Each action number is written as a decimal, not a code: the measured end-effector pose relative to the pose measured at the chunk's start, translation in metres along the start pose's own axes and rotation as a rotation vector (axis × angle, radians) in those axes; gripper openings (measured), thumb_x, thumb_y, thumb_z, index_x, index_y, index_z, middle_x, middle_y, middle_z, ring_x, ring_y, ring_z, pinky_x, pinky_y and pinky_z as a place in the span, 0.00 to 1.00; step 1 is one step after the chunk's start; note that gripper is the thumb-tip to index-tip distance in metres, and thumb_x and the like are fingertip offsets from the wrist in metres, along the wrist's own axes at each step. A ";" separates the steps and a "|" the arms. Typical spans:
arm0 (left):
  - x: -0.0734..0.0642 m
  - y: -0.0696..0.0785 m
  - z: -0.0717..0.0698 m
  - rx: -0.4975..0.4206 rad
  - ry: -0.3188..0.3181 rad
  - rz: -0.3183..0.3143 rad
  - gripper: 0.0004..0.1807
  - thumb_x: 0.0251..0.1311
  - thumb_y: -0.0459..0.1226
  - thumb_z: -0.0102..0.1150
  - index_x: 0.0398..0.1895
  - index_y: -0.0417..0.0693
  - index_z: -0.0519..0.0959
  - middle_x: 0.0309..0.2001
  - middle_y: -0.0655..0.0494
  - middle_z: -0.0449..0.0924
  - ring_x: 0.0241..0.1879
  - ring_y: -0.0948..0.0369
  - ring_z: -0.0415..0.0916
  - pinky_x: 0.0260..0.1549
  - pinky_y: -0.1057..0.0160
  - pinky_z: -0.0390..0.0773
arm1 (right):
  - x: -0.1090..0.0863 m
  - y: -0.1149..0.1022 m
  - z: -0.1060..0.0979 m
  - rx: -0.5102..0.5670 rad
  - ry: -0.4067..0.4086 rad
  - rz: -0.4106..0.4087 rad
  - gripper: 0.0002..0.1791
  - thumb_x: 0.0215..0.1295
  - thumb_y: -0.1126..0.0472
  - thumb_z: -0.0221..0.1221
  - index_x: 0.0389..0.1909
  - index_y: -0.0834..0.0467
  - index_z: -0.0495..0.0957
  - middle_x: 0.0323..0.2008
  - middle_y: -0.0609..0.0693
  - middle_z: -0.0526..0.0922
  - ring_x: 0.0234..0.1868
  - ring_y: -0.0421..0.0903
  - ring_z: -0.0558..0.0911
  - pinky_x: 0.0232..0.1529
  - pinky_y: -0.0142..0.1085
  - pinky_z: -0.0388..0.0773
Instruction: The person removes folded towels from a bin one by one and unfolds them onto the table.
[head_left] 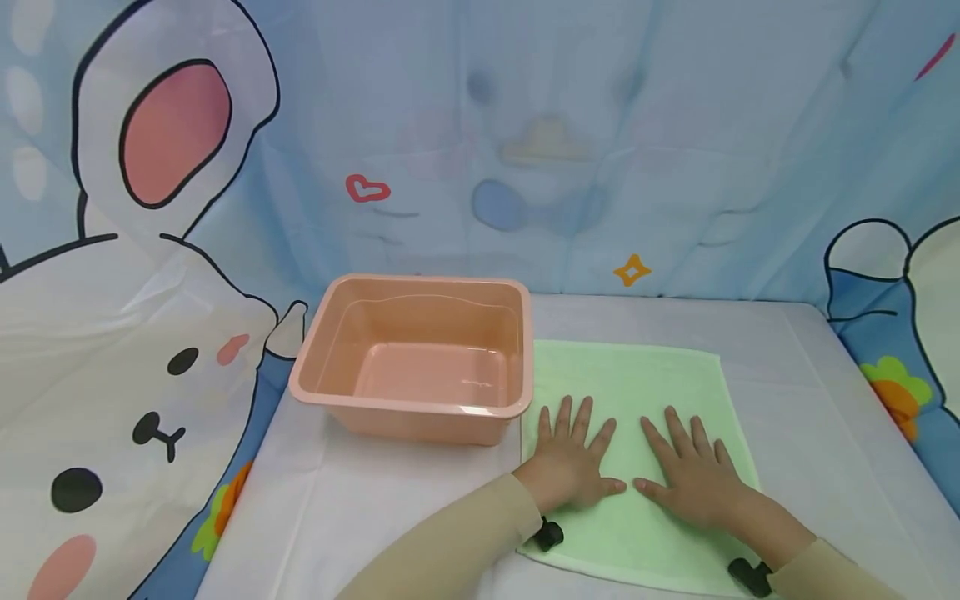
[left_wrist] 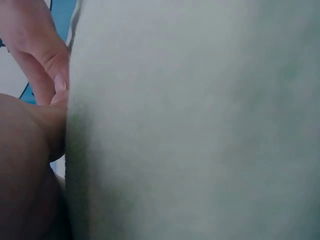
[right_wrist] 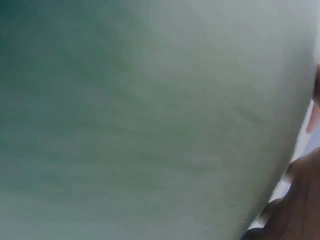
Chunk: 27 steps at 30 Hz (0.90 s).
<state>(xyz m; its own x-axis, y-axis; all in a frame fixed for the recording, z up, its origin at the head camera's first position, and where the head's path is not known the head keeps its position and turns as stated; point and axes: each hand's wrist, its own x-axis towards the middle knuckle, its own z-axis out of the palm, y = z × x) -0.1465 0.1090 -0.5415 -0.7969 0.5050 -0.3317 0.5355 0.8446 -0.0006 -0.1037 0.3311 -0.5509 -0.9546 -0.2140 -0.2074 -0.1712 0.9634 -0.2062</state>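
A light green cloth (head_left: 630, 371), like a small towel, lies spread flat on the table to the right of the basin. My left hand (head_left: 568, 467) rests palm down on its left half, fingers straight and spread. On the right half lies my right hand (head_left: 697, 483), also with spread fingers. The two thumbs point at each other with a small gap between them. Blurred green cloth (left_wrist: 200, 120) fills most of the left wrist view, with part of the left hand (left_wrist: 37, 50) at its left edge. The right wrist view likewise shows mostly cloth (right_wrist: 150, 120).
A pink plastic basin (head_left: 427, 425) stands just left of the cloth, its rim close to the cloth's edge. White covering (head_left: 787, 375) spreads over the table. Behind and at the sides hangs a blue curtain (head_left: 420, 100) with cartoon prints.
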 end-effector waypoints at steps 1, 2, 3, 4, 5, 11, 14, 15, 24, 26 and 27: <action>-0.002 -0.001 0.001 0.003 0.000 0.008 0.49 0.68 0.80 0.32 0.87 0.82 0.35 0.90 0.59 0.26 0.90 0.51 0.28 0.85 0.40 0.44 | -0.003 0.000 0.002 -0.004 0.007 -0.002 0.55 0.74 0.27 0.55 0.88 0.56 0.48 0.85 0.76 0.42 0.80 0.88 0.44 0.66 0.87 0.48; -0.005 -0.001 0.003 0.004 -0.001 0.016 0.49 0.68 0.80 0.32 0.87 0.82 0.35 0.90 0.59 0.25 0.90 0.51 0.27 0.85 0.39 0.43 | -0.007 0.001 0.004 -0.004 0.008 -0.001 0.55 0.75 0.27 0.54 0.88 0.56 0.47 0.85 0.75 0.42 0.80 0.87 0.44 0.67 0.87 0.47; -0.006 -0.002 0.005 0.009 0.000 0.025 0.49 0.68 0.81 0.31 0.87 0.82 0.34 0.90 0.59 0.25 0.90 0.51 0.27 0.85 0.39 0.43 | -0.010 0.002 0.006 -0.002 0.011 0.001 0.55 0.75 0.27 0.54 0.88 0.55 0.47 0.85 0.74 0.41 0.80 0.87 0.44 0.67 0.87 0.47; -0.008 -0.002 0.006 0.013 0.002 0.033 0.50 0.67 0.81 0.31 0.87 0.82 0.34 0.90 0.59 0.25 0.90 0.50 0.27 0.85 0.39 0.43 | -0.014 0.002 0.007 0.000 0.019 -0.001 0.54 0.76 0.27 0.54 0.88 0.55 0.47 0.85 0.74 0.41 0.80 0.87 0.45 0.66 0.87 0.47; -0.010 -0.003 0.008 0.008 0.003 0.043 0.50 0.67 0.81 0.31 0.87 0.82 0.34 0.90 0.59 0.25 0.90 0.50 0.26 0.85 0.39 0.42 | -0.017 0.003 0.009 0.006 0.021 0.001 0.54 0.76 0.28 0.54 0.88 0.54 0.46 0.86 0.73 0.41 0.80 0.86 0.44 0.66 0.87 0.47; -0.022 -0.008 0.017 0.019 -0.011 0.066 0.51 0.65 0.82 0.29 0.86 0.83 0.31 0.90 0.60 0.21 0.89 0.50 0.23 0.85 0.39 0.40 | -0.033 0.006 0.020 0.019 0.051 0.007 0.53 0.77 0.30 0.54 0.89 0.53 0.44 0.86 0.72 0.39 0.81 0.85 0.42 0.67 0.86 0.45; -0.029 -0.012 0.018 0.000 -0.018 0.082 0.50 0.66 0.82 0.29 0.86 0.83 0.30 0.89 0.60 0.20 0.89 0.50 0.22 0.85 0.39 0.39 | -0.039 0.007 0.023 0.026 0.067 0.009 0.53 0.78 0.31 0.54 0.89 0.53 0.43 0.86 0.72 0.38 0.82 0.85 0.40 0.67 0.86 0.44; -0.031 -0.013 0.018 -0.009 -0.018 0.086 0.50 0.66 0.81 0.30 0.86 0.83 0.29 0.89 0.60 0.20 0.89 0.50 0.21 0.86 0.39 0.38 | -0.042 0.007 0.023 0.030 0.069 0.010 0.53 0.78 0.31 0.54 0.89 0.53 0.43 0.86 0.71 0.38 0.82 0.85 0.39 0.68 0.86 0.43; -0.046 -0.025 0.027 -0.039 -0.023 0.114 0.50 0.66 0.81 0.29 0.85 0.84 0.26 0.89 0.60 0.17 0.89 0.50 0.18 0.86 0.42 0.34 | -0.060 0.012 0.033 0.042 0.061 0.026 0.54 0.78 0.31 0.54 0.90 0.48 0.36 0.87 0.68 0.32 0.82 0.84 0.34 0.67 0.87 0.38; -0.050 -0.027 0.029 -0.048 -0.029 0.127 0.51 0.66 0.81 0.30 0.85 0.83 0.26 0.89 0.60 0.17 0.89 0.50 0.18 0.86 0.42 0.34 | -0.063 0.014 0.038 0.042 0.055 0.038 0.55 0.78 0.31 0.54 0.90 0.46 0.34 0.87 0.67 0.31 0.82 0.84 0.33 0.67 0.87 0.40; -0.051 -0.028 0.029 -0.049 -0.033 0.134 0.51 0.66 0.81 0.30 0.85 0.83 0.26 0.89 0.60 0.17 0.89 0.50 0.18 0.86 0.42 0.35 | -0.065 0.015 0.040 0.043 0.052 0.043 0.55 0.77 0.31 0.55 0.90 0.46 0.33 0.87 0.67 0.30 0.82 0.84 0.32 0.66 0.86 0.41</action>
<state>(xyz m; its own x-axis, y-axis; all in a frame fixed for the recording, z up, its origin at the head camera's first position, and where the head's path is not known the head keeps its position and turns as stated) -0.1127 0.0540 -0.5519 -0.7092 0.6084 -0.3562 0.6216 0.7780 0.0913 -0.0348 0.3532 -0.5788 -0.9723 -0.1632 -0.1673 -0.1206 0.9635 -0.2389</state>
